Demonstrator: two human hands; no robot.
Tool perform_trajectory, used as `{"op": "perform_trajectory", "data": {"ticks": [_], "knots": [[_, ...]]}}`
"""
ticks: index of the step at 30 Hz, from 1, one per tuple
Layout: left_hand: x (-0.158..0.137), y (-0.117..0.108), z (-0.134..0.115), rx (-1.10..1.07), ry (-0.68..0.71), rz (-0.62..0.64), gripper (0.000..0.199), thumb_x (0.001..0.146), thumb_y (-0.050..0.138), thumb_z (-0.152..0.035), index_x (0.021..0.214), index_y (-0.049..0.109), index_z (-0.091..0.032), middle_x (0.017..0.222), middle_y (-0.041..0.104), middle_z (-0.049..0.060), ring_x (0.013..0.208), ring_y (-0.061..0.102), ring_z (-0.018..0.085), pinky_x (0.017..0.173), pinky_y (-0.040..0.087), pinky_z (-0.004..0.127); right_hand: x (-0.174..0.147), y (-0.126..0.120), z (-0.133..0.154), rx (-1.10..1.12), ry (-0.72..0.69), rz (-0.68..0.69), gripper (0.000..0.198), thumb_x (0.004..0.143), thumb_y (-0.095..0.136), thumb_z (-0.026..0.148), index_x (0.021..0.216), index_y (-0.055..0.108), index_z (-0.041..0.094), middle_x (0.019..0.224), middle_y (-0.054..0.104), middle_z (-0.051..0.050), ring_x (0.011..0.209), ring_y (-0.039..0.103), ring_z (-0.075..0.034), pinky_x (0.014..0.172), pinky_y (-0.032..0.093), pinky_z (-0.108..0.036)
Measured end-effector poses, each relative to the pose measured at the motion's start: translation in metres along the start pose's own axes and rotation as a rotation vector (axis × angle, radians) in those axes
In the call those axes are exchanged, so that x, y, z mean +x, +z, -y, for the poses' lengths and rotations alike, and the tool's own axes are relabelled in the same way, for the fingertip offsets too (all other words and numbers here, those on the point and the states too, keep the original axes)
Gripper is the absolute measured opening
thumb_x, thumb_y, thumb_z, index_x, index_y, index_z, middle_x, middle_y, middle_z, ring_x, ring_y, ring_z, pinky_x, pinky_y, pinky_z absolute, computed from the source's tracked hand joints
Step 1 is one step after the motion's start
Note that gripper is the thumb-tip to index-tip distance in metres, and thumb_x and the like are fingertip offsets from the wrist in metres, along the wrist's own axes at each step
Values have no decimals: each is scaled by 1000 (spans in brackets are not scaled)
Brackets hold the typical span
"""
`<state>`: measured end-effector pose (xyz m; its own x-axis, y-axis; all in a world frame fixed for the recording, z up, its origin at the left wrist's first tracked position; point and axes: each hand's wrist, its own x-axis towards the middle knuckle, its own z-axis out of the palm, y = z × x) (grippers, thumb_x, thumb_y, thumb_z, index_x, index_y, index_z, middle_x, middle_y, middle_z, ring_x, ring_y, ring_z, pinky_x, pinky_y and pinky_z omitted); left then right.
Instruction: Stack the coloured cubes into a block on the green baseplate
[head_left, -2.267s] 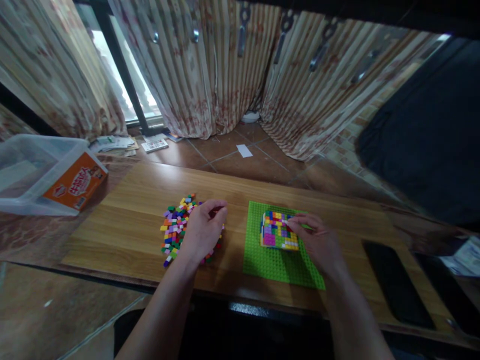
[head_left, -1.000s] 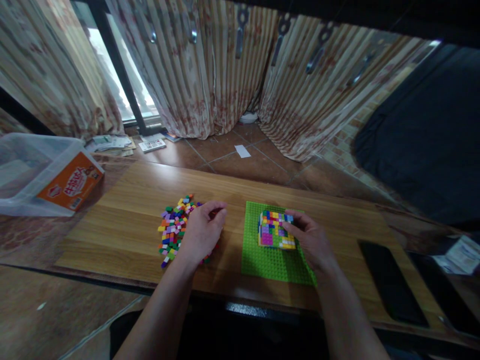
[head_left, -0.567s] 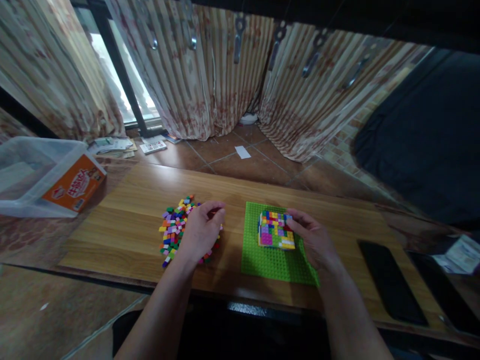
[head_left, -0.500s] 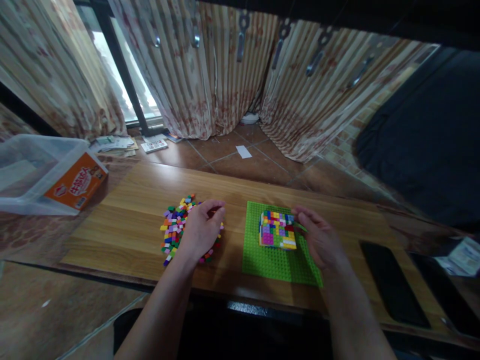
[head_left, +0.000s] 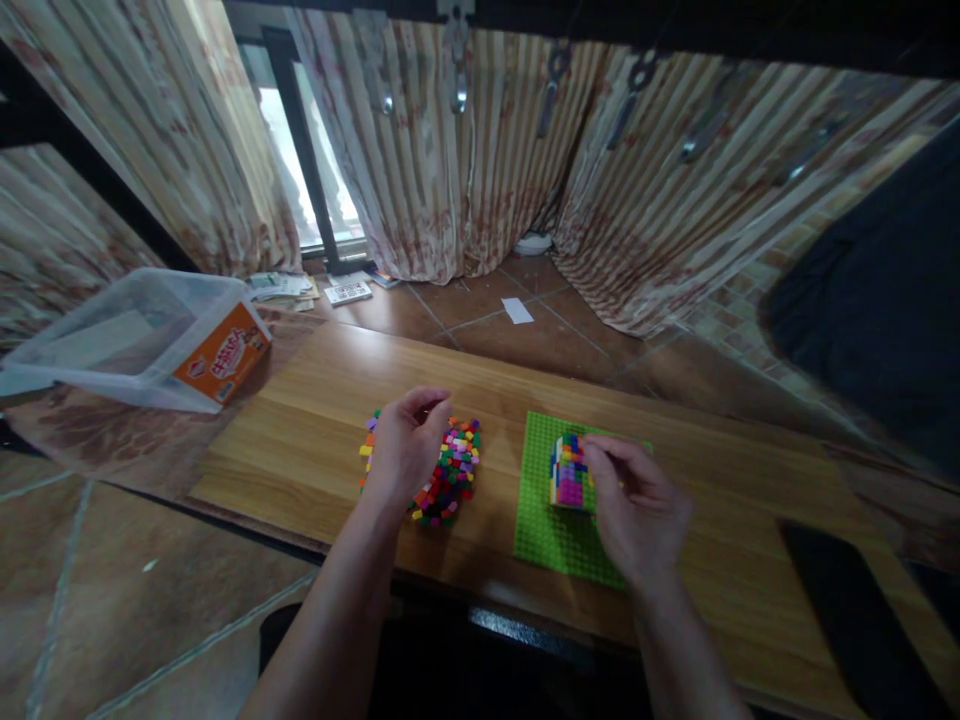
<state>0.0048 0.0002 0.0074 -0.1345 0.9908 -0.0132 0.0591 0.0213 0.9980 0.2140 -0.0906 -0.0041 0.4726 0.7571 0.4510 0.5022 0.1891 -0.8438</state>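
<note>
A pile of small coloured bricks (head_left: 452, 473) lies on the wooden table (head_left: 300, 440). My left hand (head_left: 403, 450) rests on the pile's left half with its fingers curled; whether it holds a brick is hidden. To the right lies a green studded baseplate (head_left: 550, 530). A multicoloured brick block (head_left: 566, 478) stands on the baseplate. My right hand (head_left: 636, 505) covers the block's right side, its fingertips closed on the block's top far edge.
A clear plastic tub (head_left: 127, 335) with an orange carton (head_left: 223, 353) sits at the left, off the tabletop. A flat black slab (head_left: 855, 610) lies at the table's right end. Papers (head_left: 285, 288) lie on the tiled floor by the striped curtains (head_left: 465, 150).
The view has swung to the left. My right hand has come from the block's right side onto its top. My left hand stays on the pile.
</note>
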Motion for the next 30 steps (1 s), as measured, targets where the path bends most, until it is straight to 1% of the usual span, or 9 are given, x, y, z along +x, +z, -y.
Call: {"op": "perform_trajectory", "data": {"ticks": [1, 3, 5, 7, 12, 15, 18, 23, 30], "knots": [[0, -1, -1, -6, -2, -4, 20, 69, 72, -24, 86, 76, -14, 76, 73, 2, 68, 64, 15, 66, 48, 25, -4, 6, 3, -43, -57, 90, 12, 89, 65, 32, 91, 75, 24, 91, 74, -2, 86, 68, -18, 79, 54, -34], [-1, -1, -2, -15, -8, -2, 19, 69, 72, -24, 85, 76, -15, 76, 73, 2, 69, 64, 15, 67, 48, 25, -10, 17, 7, -90, -152, 212, 16, 93, 58, 29, 95, 74, 25, 93, 74, -2, 88, 69, -18, 81, 54, -34], [-1, -2, -2, -22, -23, 6, 20, 70, 72, -24, 87, 75, -15, 76, 73, 1, 68, 63, 14, 66, 48, 25, -13, 28, 8, -118, -184, 299, 20, 96, 53, 26, 99, 72, 25, 94, 74, -4, 89, 69, -19, 82, 54, -34], [-2, -4, -2, -22, -34, 12, 21, 71, 71, -25, 88, 75, -14, 76, 73, 1, 68, 63, 14, 66, 48, 25, -14, 37, 8, -168, -170, 361, 23, 96, 49, 25, 103, 72, 25, 97, 73, -6, 92, 68, -20, 84, 54, -36], [-1, -10, -3, -10, -15, 12, 20, 71, 71, -25, 88, 75, -15, 82, 75, 3, 75, 66, 16, 73, 50, 26, -14, 54, 6, -302, -170, 410, 26, 95, 47, 23, 105, 71, 24, 100, 72, -8, 96, 66, -23, 88, 52, -40], [-1, -14, -2, 0, -18, 18, 22, 73, 70, -26, 90, 75, -14, 83, 75, 4, 76, 67, 16, 73, 51, 26, -17, 64, 6, -327, -172, 455, 26, 95, 47, 21, 105, 71, 23, 101, 72, -8, 97, 65, -23, 89, 51, -39], [-1, -17, 0, 4, -13, 25, 22, 74, 69, -26, 92, 75, -14, 84, 75, 4, 77, 67, 17, 73, 51, 26, -17, 76, 4, -351, -135, 495, 27, 96, 47, 22, 107, 71, 20, 103, 71, -9, 98, 65, -24, 89, 50, -39], [-1, -22, 1, -6, -12, 36, 22, 75, 69, -27, 92, 75, -14, 84, 75, 4, 77, 66, 17, 74, 51, 27, -10, 94, -3, -390, -87, 491, 25, 95, 49, 22, 106, 72, 19, 101, 71, -10, 96, 65, -24, 89, 49, -38], [-1, -26, -3, -28, -34, 39, 22, 76, 69, -27, 93, 75, -15, 85, 75, 4, 76, 66, 16, 73, 51, 26, -3, 102, -7, -440, -79, 536, 21, 92, 55, 28, 99, 73, 20, 96, 71, -9, 94, 65, -25, 85, 49, -38]]}}
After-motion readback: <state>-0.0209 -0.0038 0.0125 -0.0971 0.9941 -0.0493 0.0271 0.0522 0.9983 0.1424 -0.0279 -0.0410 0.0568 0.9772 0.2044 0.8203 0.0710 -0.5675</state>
